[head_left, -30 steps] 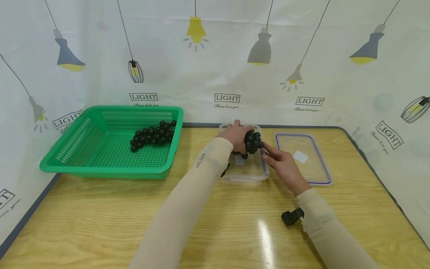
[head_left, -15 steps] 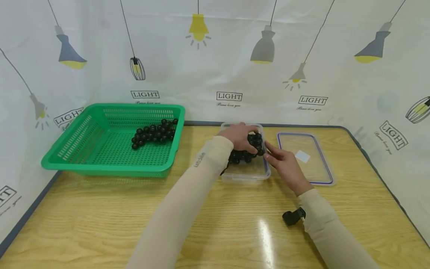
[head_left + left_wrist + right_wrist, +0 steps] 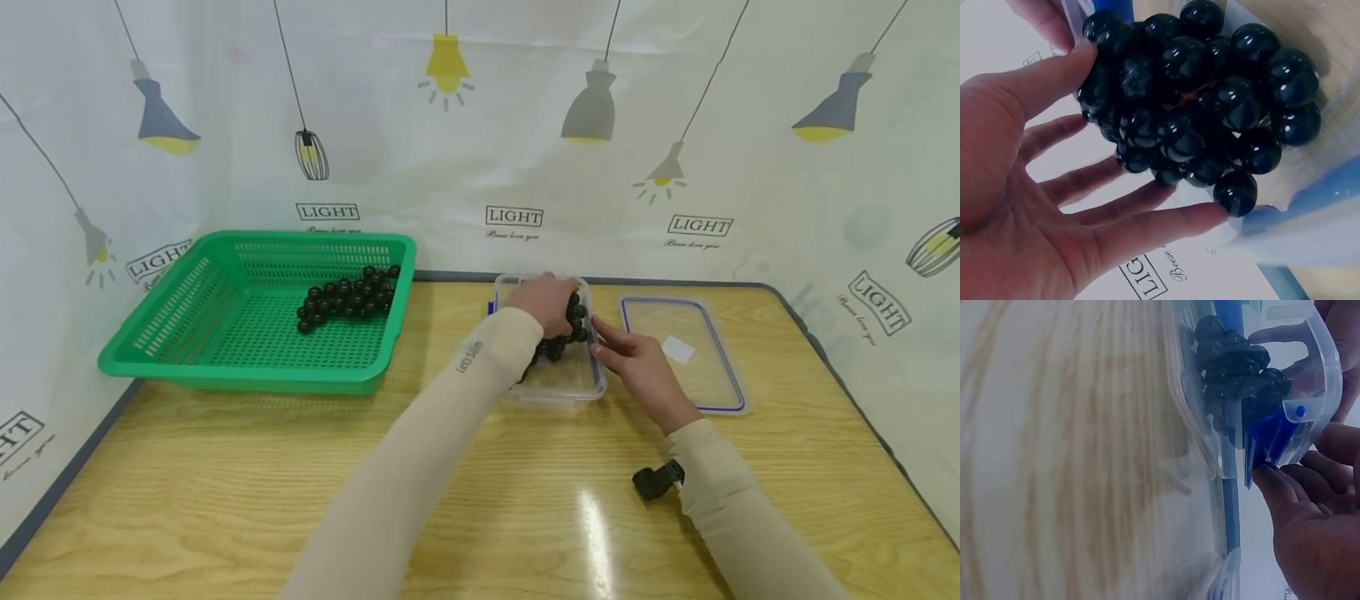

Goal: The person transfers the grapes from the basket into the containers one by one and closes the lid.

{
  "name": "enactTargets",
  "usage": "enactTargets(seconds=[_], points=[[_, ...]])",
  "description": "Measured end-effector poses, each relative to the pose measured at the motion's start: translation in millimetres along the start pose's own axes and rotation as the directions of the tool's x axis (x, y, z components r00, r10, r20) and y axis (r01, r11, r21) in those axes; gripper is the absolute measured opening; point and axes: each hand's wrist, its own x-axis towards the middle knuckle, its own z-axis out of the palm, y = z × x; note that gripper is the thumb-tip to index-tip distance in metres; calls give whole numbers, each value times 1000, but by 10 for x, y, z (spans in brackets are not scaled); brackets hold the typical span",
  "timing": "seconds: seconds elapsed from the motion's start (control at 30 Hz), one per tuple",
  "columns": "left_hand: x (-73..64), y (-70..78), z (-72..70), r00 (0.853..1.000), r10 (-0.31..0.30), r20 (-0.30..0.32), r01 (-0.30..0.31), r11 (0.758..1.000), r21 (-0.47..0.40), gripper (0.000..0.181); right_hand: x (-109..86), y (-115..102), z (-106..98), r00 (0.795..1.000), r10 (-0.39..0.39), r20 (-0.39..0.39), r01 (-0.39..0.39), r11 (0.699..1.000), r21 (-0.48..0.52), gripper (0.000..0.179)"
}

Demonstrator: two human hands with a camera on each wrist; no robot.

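My left hand (image 3: pixel 546 302) reaches into a clear plastic food container (image 3: pixel 558 393) and grips a bunch of dark, shiny grapes (image 3: pixel 557 347). In the left wrist view, its thumb and spread fingers close around one side of the grapes (image 3: pixel 1185 112). The bunch lies within the container walls, partly covered by the hand in the head view. At the container's right side is my right hand (image 3: pixel 643 372), fingertips and thumb holding the side by a blue latch flap (image 3: pixel 1271 434) that hangs down from the rim.
On the left stands a green plastic basket (image 3: pixel 258 379) with another grape bunch (image 3: pixel 345 302) at its right side. Right of the container lies a clear lid (image 3: pixel 690 312) with a blue seal. A printed sheet (image 3: pixel 420 183) rises behind the wooden table (image 3: pixel 480 492).
The left hand has lowered the grapes deeper into the container and shifted slightly right, uncovering a blue latch on the container's left side. The right hand has stayed at the container's right side.
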Motion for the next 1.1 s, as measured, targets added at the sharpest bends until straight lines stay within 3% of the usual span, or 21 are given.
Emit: enactTargets(seconds=[0.13,0.27,0.47,0.67,0.8,0.93,1.0,1.1], points=[[41,23,38,999,21,-36,-20,999,34,53,-1,17,-10,1000,0,3,0,1000,-9,54],[51,34,49,997,1,-75,2,999,36,33,-2,20,-10,1000,-12,8,12,1000,-17,54],[47,8,52,999,-15,-42,15,1000,1,22,-4,30,11,1000,-9,17,9,1000,7,54],[8,-29,26,1000,27,-6,-26,999,21,42,-14,16,17,1000,-5,0,5,1000,17,54],[-69,-41,30,998,43,-46,-37,993,110,58,-7,1,23,1000,-3,-2,3,1000,18,54],[-126,-54,64,995,65,-81,-50,983,174,62,7,-3,25,1000,-11,-6,11,1000,22,54],[-136,-55,87,994,76,-84,-60,982,180,63,8,0,21,1000,-13,-3,13,1000,23,54],[-133,-52,134,995,71,-66,-63,992,113,67,-1,3,10,1000,-13,-4,13,1000,24,54]])
